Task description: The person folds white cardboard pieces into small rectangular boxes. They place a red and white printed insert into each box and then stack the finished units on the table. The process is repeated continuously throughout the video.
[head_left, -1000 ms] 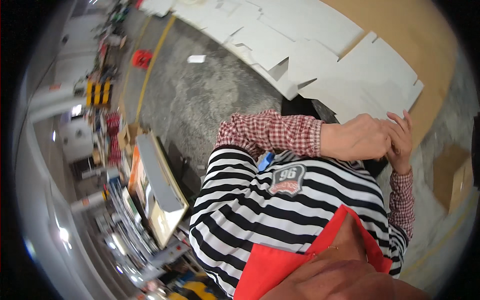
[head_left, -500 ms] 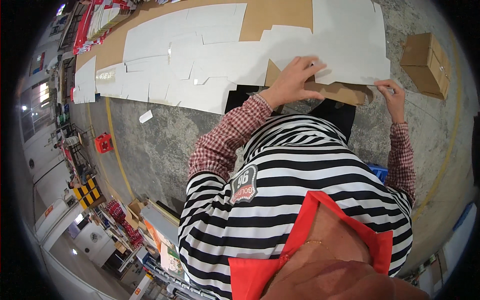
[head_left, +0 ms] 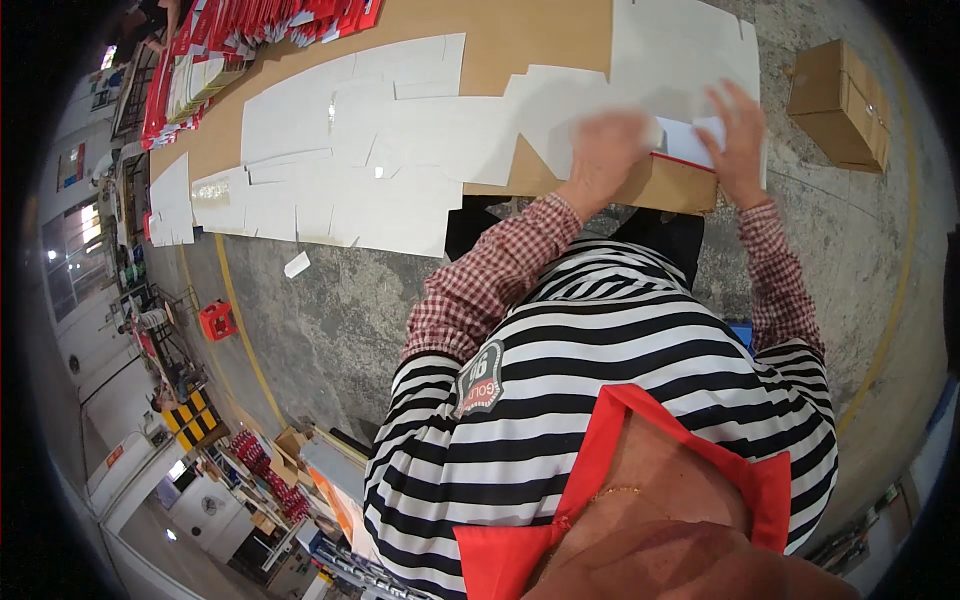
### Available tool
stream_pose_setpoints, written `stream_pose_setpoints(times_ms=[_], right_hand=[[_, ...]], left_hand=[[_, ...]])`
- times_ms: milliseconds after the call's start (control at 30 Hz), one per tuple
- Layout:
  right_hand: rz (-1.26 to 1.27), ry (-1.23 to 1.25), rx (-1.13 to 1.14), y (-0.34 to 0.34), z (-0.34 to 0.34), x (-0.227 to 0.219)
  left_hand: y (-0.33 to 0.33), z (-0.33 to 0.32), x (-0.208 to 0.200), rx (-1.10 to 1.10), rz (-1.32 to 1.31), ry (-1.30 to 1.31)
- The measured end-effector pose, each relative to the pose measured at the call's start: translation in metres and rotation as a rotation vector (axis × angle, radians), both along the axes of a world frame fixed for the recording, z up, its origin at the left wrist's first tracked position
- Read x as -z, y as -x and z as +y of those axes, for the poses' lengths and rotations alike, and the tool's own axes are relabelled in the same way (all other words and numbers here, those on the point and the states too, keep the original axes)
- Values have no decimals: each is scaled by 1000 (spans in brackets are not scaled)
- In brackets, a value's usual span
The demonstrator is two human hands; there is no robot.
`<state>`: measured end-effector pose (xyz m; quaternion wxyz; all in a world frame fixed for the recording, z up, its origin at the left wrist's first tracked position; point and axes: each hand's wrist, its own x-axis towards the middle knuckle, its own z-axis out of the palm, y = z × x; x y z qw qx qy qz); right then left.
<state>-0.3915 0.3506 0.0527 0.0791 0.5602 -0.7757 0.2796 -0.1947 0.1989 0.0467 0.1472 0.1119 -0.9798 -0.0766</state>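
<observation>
A white sheet (head_left: 690, 50) of card lies over the near right part of the work surface. On its near edge, between my hands, is a small white folded piece (head_left: 690, 142) with a red edge. My left hand (head_left: 610, 150) is smeared by motion at the left end of this piece; its fingers cannot be made out. At the right end my right hand (head_left: 738, 145) has its fingers apart, the thumb touching or close to the piece. Brown cardboard (head_left: 670, 188) shows under the near edge, just in front of my body.
More white cut sheets (head_left: 400, 140) with slits cover the brown board to the left. Stacks of red and white folded packaging (head_left: 215, 60) stand at the far left. A brown carton (head_left: 835, 105) sits on the floor at right. A red stool (head_left: 217, 320) stands at left.
The near edge of the white sheet now has a red-edged folded piece. My right hand moved left and away from me, and its fingers spread. My left hand shifted slightly right.
</observation>
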Motion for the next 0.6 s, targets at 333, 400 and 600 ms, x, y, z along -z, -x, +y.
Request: stream_pose_setpoints(times_ms=[333,400,600], right_hand=[[-47,-314,-368,-16,23,-1],[-11,-310,-360,-19,22,2],[73,-297,-174,-33,26,-23]], left_hand=[[-73,-43,-23,-356,5,-818],[-59,-36,-12,-287,81,-459],[-36,19,-19,192,-114,-79]])
